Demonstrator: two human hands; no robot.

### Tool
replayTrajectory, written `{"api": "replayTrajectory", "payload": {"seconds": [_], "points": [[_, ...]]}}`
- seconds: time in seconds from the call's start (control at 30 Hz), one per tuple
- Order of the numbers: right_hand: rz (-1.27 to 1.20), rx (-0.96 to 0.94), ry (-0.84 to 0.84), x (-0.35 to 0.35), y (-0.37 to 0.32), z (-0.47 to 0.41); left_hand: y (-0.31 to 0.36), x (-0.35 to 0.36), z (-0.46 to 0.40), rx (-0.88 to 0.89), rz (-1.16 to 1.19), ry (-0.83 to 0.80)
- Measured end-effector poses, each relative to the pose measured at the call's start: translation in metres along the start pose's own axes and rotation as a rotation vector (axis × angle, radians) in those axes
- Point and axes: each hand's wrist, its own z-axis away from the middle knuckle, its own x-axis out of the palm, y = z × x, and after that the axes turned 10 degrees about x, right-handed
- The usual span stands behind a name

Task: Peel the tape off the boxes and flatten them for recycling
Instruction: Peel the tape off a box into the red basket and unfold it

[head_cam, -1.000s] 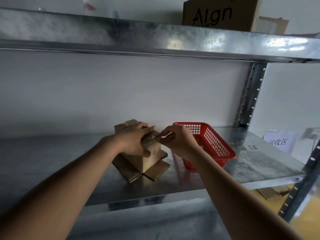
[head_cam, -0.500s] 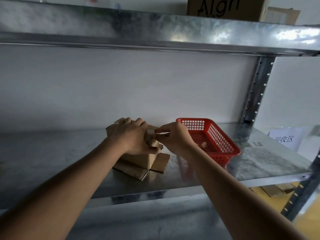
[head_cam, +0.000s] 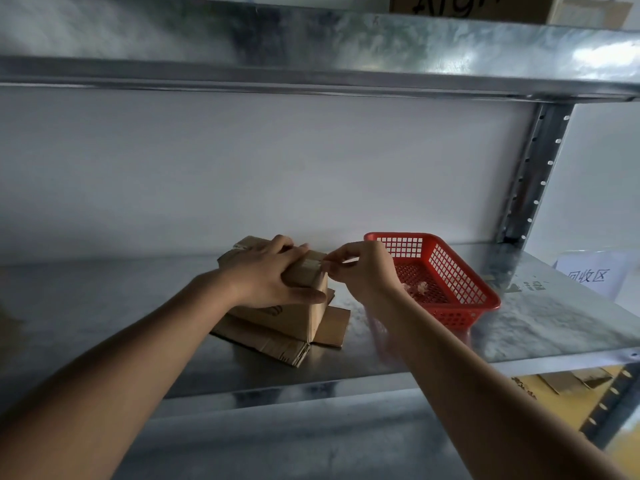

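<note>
A small brown cardboard box [head_cam: 294, 317] stands on the metal shelf [head_cam: 104, 306], its lower flaps spread flat around it. My left hand [head_cam: 273, 275] grips the box from the top, thumb down its front face. My right hand [head_cam: 360, 271] pinches a strip of clear tape [head_cam: 313, 263] at the box's top right edge. The tape is pale and hard to make out.
A red plastic basket [head_cam: 450, 271] sits just right of the box with a crumpled bit of tape inside. A paper sign [head_cam: 592, 275] stands at the far right. The upper shelf [head_cam: 346, 53] carries a large cardboard box [head_cam: 467, 5]. Cardboard scraps [head_cam: 568, 379] lie below right.
The box has turned and tipped a little under my left hand. My right hand has shifted from the box's top to its right edge, fingers pinching the tape.
</note>
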Motion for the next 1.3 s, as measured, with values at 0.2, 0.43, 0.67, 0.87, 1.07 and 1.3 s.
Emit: {"api": "replayTrajectory", "payload": {"seconds": [0.2,0.43,0.67,0.87,1.07,1.3], "points": [[0.016,0.008,-0.049,-0.002,-0.005,0.002,-0.001,-0.002,0.000,0.015,0.015,-0.050],[0.017,-0.069,0.029,-0.001,-0.001,0.011,-0.004,-0.007,0.001,0.025,0.043,-0.093],[0.085,-0.172,0.101,0.007,0.000,0.014,-0.007,-0.009,0.001,0.043,0.089,-0.112],[0.424,-0.353,0.070,0.006,-0.012,0.011,-0.010,-0.012,0.001,0.061,0.090,-0.117],[0.669,-0.399,0.008,0.012,-0.019,0.023,-0.011,-0.012,0.002,0.084,0.084,-0.102],[0.845,-0.277,-0.068,0.013,-0.028,0.022,-0.014,-0.005,0.000,0.108,-0.024,-0.067]]}}
